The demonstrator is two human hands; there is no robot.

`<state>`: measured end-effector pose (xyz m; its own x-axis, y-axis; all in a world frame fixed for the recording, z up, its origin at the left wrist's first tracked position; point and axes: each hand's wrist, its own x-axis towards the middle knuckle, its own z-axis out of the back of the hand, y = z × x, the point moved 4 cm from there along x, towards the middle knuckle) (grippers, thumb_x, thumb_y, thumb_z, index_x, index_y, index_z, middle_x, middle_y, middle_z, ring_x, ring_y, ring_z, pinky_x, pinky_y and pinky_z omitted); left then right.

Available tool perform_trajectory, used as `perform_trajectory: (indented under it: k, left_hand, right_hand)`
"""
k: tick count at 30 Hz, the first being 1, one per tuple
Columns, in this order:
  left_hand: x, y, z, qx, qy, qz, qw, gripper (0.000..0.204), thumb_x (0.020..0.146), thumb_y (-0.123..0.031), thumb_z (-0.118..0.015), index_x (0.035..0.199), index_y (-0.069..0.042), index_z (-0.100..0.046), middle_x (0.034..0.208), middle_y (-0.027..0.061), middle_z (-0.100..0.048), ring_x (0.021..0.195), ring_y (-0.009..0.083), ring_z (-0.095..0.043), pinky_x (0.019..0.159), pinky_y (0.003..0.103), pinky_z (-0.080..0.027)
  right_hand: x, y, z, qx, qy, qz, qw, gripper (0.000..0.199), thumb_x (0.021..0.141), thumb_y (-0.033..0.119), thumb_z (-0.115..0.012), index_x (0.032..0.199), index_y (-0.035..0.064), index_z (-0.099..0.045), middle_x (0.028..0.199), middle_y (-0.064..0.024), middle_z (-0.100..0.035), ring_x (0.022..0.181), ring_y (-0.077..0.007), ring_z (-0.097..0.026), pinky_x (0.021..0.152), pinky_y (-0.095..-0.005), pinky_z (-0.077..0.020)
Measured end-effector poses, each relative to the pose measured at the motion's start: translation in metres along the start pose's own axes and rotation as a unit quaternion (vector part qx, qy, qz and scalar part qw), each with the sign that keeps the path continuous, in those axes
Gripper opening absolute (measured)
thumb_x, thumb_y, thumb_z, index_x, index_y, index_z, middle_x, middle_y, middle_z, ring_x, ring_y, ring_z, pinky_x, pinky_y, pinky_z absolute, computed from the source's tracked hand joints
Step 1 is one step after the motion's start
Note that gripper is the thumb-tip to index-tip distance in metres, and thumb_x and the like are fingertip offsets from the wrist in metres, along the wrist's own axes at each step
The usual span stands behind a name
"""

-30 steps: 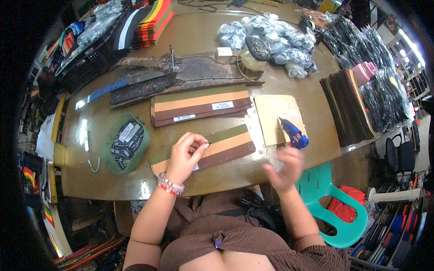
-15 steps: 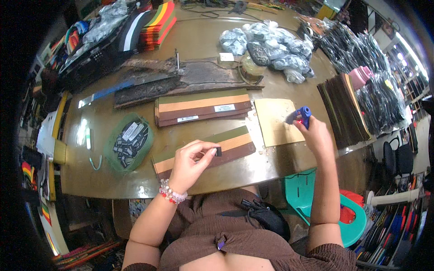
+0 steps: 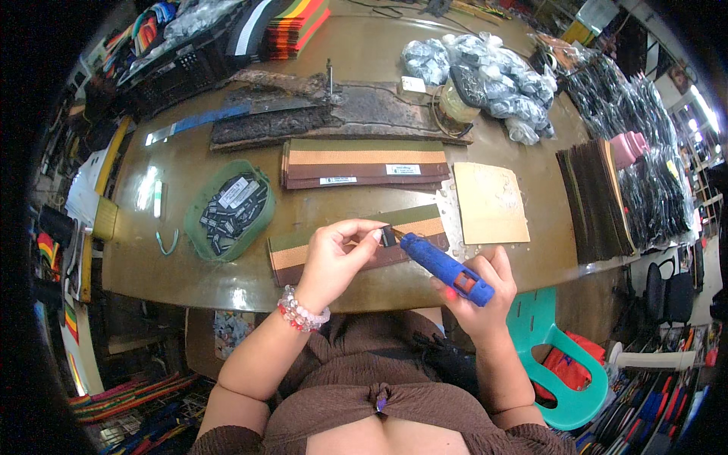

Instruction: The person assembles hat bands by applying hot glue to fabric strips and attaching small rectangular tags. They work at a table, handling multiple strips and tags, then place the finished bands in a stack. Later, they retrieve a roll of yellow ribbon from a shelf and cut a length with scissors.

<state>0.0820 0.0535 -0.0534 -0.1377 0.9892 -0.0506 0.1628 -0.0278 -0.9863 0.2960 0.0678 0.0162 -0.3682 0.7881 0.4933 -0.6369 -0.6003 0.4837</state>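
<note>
My left hand pinches a small black label between thumb and fingertips, above a striped olive, tan and brown fabric strip. Gripped in my right hand is a blue glue gun, its nozzle pointing left and up at the label. Whether the nozzle touches the label I cannot tell. Behind lies a stack of similar strips with white tags. A green plastic tub on the left holds many small black labels.
A yellowish board lies right of the strips. Farther back are a dark worn plank, a glass jar and clear bags. A stack of dark fabric stands at right; a green chair is beside me.
My right hand has brought the glue gun from over the yellowish board down and left to the black label. My left hand still holds the label. The view has shifted slightly.
</note>
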Motion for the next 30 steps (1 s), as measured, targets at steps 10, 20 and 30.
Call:
perform_trajectory:
  k: [10, 20, 30]
  left_hand:
    - [-0.002, -0.005, -0.002, 0.023, -0.018, -0.031, 0.999, 0.017, 0.091, -0.007, -0.061, 0.105, 0.000, -0.069, 0.088, 0.0012, -0.067, 0.070, 0.0040, -0.058, 0.063, 0.020, -0.049]
    - [0.000, -0.005, -0.005, 0.007, -0.015, -0.027, 0.999, 0.016, 0.092, -0.007, -0.061, 0.104, -0.001, -0.069, 0.087, -0.0001, -0.067, 0.074, 0.0029, -0.057, 0.065, 0.019, -0.048]
    - [-0.019, -0.009, -0.015, -0.061, 0.096, -0.018, 0.993, 0.018, 0.091, -0.008, -0.063, 0.107, -0.001, -0.068, 0.091, 0.0012, -0.066, 0.079, 0.0059, -0.058, 0.071, 0.023, -0.049]
  right_hand:
    - [0.003, 0.000, -0.001, -0.007, -0.003, -0.009, 1.000, 0.042, 0.061, 0.033, -0.085, 0.069, 0.0041, -0.055, 0.071, -0.0099, -0.044, 0.059, -0.0270, -0.050, 0.053, -0.0384, -0.0445]
    - [-0.005, -0.065, 0.005, 0.043, -0.027, -0.172, 0.984, 0.024, 0.074, 0.018, -0.074, 0.078, -0.0007, -0.058, 0.083, -0.0125, -0.054, 0.077, -0.0297, -0.058, 0.073, -0.0399, -0.0467]
    - [-0.027, -0.130, 0.003, -0.161, -0.230, -0.226, 0.933, 0.043, 0.081, 0.025, -0.074, 0.114, 0.0031, -0.057, 0.111, -0.0137, -0.050, 0.111, -0.0284, -0.047, 0.090, -0.0391, -0.0413]
